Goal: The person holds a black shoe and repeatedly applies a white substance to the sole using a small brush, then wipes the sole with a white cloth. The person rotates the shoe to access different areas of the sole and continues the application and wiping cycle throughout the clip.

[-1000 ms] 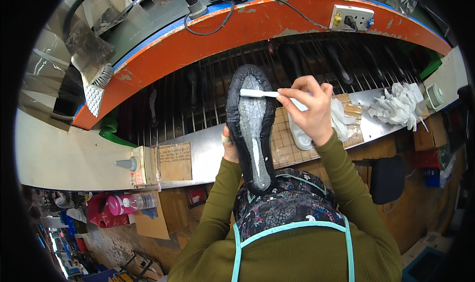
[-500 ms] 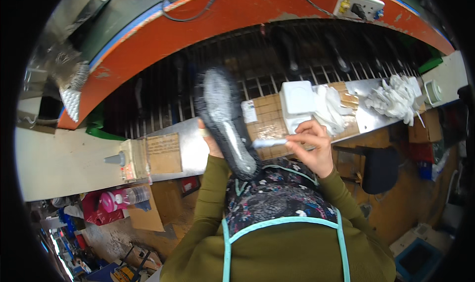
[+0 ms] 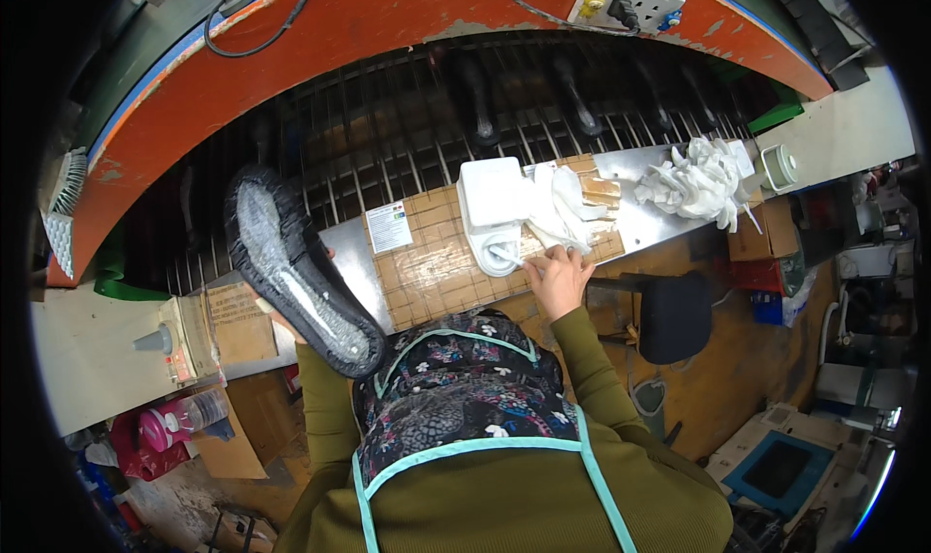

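A black shoe [image 3: 308, 286] is held bottom side up at the left, its underside coated with a shiny whitish layer along the middle. My left hand [image 3: 283, 322] wraps around it from beneath, mostly hidden by the shoe. In my right hand [image 3: 562, 279] is a slim white brush [image 3: 506, 256], pinched near its end. The brush's far end dips into the round opening of a white container [image 3: 477, 231] on the bench. Crumpled white cloth [image 3: 561, 209] lies right beside that container.
Brown cardboard [image 3: 422, 276] covers part of the metal bench edge. Behind it, several black shoes [image 3: 582, 107] rest on a rack of metal rods under an orange panel [image 3: 388, 19]. A pile of white crumpled material [image 3: 693, 184] and a dark stool [image 3: 669, 315] are at the right.
The brush has left the shoe's side and now dips into the white container. The shoe has moved left and tilted. The whole view has shifted.
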Demonstrator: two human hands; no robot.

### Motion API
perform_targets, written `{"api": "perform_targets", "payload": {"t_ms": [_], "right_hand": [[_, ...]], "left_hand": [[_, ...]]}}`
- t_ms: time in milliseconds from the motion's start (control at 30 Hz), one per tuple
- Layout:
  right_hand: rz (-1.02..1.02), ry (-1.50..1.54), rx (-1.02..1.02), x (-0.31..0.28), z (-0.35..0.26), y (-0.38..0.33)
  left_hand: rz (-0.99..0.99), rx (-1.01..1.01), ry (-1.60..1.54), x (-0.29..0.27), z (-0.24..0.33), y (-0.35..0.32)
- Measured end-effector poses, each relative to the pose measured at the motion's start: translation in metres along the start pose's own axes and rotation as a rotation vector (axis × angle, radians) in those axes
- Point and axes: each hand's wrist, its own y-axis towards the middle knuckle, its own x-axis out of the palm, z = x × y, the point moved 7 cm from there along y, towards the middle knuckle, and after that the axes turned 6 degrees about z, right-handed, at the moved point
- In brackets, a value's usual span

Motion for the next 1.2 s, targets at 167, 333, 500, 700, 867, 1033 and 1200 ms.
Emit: {"api": "perform_targets", "payload": {"t_ms": [167,333,500,700,867,1033,1200], "right_hand": [[0.27,0.185,0.219,-0.001,0.079,0.101],[-0.038,-0.058,0.332,0.038,0.109,0.17],[-0.291,0.028,0.329,0.079,0.125,0.175],[-0.036,0.217,0.165,0.079,0.135,0.167],[0.228,0.355,-0.063,0.063,0.148,0.141],[0.345,0.265,-0.19,0.034,0.118,0.125],[0.319,0.287,-0.11,0.022,0.091,0.135]], "left_hand": [[-0.088,-0.211,-0.121,-0.049,-0.004,-0.007],[-0.057,-0.134,-0.116,-0.037,0.008,-0.017],[-0.038,-0.072,-0.088,-0.029,0.02,-0.027],[-0.028,-0.024,-0.082,-0.023,0.029,-0.027],[-0.088,-0.071,-0.077,-0.01,0.022,-0.026],[-0.046,-0.134,-0.043,0.025,0.005,-0.032],[-0.267,-0.156,-0.102,0.036,-0.016,-0.039]]}}
